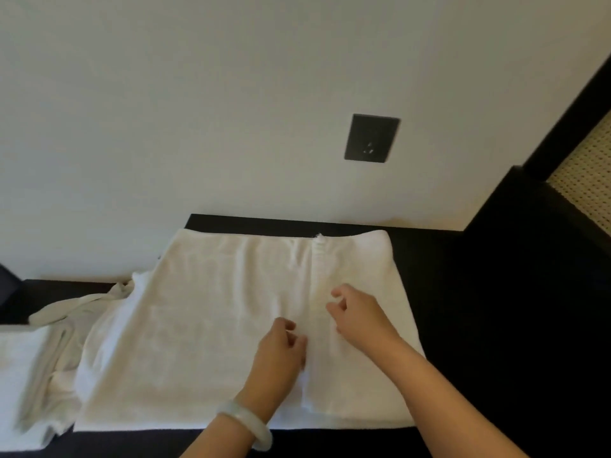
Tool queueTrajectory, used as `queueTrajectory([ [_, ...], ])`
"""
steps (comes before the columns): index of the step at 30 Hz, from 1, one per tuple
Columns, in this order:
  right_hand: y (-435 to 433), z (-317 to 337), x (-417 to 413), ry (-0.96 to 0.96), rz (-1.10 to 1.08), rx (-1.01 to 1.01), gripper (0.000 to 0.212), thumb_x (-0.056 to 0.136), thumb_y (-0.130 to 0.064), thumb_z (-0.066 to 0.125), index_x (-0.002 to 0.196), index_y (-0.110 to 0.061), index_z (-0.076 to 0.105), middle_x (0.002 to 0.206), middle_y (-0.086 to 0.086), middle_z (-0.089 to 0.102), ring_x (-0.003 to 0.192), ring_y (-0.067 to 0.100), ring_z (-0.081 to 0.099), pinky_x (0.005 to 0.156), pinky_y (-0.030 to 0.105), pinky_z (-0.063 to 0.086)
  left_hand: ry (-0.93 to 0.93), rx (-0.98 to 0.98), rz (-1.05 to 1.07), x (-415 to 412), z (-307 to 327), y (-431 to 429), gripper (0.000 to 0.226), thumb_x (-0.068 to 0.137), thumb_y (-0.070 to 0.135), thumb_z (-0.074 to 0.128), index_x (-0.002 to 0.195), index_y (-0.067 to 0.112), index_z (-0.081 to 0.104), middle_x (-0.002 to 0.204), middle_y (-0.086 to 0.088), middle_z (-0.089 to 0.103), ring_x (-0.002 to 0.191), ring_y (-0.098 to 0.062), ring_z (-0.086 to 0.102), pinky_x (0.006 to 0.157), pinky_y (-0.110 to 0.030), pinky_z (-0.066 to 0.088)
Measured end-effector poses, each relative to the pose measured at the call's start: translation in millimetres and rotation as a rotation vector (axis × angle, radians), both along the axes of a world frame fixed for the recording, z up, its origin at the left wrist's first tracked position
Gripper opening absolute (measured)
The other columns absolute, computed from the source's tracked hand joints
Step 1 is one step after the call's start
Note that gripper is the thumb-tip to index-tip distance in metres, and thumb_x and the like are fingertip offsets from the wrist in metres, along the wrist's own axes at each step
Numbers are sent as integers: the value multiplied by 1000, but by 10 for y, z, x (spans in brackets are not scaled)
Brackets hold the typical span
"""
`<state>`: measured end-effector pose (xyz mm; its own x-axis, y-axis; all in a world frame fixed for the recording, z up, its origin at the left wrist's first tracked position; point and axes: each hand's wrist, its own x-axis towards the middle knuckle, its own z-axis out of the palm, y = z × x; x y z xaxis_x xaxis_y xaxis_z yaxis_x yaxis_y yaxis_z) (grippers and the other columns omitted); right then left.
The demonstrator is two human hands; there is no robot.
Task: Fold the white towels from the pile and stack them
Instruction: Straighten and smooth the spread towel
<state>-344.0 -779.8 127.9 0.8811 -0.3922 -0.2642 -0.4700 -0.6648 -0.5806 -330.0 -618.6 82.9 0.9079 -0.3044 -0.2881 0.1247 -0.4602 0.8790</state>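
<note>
White towel (pixel 205 325) — spread flat on dark tabletop (pixel 479 325), far edge just short of the wall, near edge close to the table's front. Partly folded: one flap laid over the rest, its edge running as a seam from far side to near side, a little right of middle. Left hand (pixel 281 352) down on that seam, fingers curled and pinching the flap's edge; pale bangle (pixel 246 424) round the wrist. Right hand (pixel 355 317) farther along the same seam, just beyond the left and apart from it, fingers curled, thumb and forefinger drawn close — too blurred to tell whether cloth sits between them. Pile of crumpled towels (pixel 56 342) at the left, touching the spread towel's left side, one twisted strand trailing toward the wall. Dark box (pixel 10 285) at the far left edge, behind the pile, only partly in view. Dark socket plate (pixel 372 138) on pale wall (pixel 198 110), above the towel's far right corner. Woven cane panel (pixel 588 173) in black framing at the far right.
</note>
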Motion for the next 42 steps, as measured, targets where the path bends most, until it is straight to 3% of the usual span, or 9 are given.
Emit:
queueTrajectory([
  [6,172,-207,649,183,73,-416,75,98,-50,45,151,-4,19,142,16,33,124,28,43,91,35,46,-11,160,-133,0,37,-219,27,88,39,66,86,21,45,81,8,54,66,-2,50,49,-14,37],
  [10,62,-186,784,203,-36,-375,52,95,-28,53,140,-8,36,128,14,45,107,26,55,82,33,47,61,149,-212,137,47,-228,27,85,32,71,78,17,49,76,5,55,65,-8,51,55,-19,40],
  [15,22,-73,726,-199,-122,-303,42,97,-26,48,139,-19,44,114,4,51,79,14,56,64,27,47,71,-14,-175,144,92,-166,30,82,33,73,71,16,51,65,5,51,54,-5,47,49,-12,37],
  [19,205,-172,580,-40,172,-177,59,102,-46,39,153,-19,27,137,10,44,121,27,51,99,38,45,-11,150,-198,106,54,-1,29,84,32,67,73,18,45,69,5,50,58,-7,45,52,-15,36],
  [24,-26,-305,218,-99,150,-546,59,103,-50,28,155,-22,23,157,3,31,145,22,26,119,42,20,122,164,-274,78,73,67,37,78,52,72,97,25,54,91,11,61,77,-1,57,58,-13,42],
  [31,-617,-638,-472,98,67,-556,68,94,-60,1,156,-33,-7,165,-8,-11,150,13,-14,124,45,0,252,200,-423,10,62,105,42,78,34,79,106,28,48,98,16,56,83,2,52,61,-9,41],
  [34,-645,-672,-455,77,76,-544,77,86,-65,-9,155,-32,-11,163,-7,-17,149,13,-19,123,44,-6,91,437,-454,-9,211,71,48,80,44,75,102,22,39,94,8,52,78,-7,52,58,-16,38],
  [38,-530,-664,-493,30,86,-608,69,89,-66,-9,150,-35,-18,160,-10,-18,146,10,-24,118,41,-18,-652,582,-299,-36,233,-182,46,93,48,51,125,16,41,124,0,49,117,-24,50,93,-32,41],
  [42,-481,-723,-653,50,126,-578,63,94,-59,-2,149,-34,-20,161,-11,-19,145,6,-28,119,40,-17,-665,618,-618,-24,10,-467,65,101,53,12,156,25,-6,163,-1,-18,148,-20,-22,121,-47,-10],
])
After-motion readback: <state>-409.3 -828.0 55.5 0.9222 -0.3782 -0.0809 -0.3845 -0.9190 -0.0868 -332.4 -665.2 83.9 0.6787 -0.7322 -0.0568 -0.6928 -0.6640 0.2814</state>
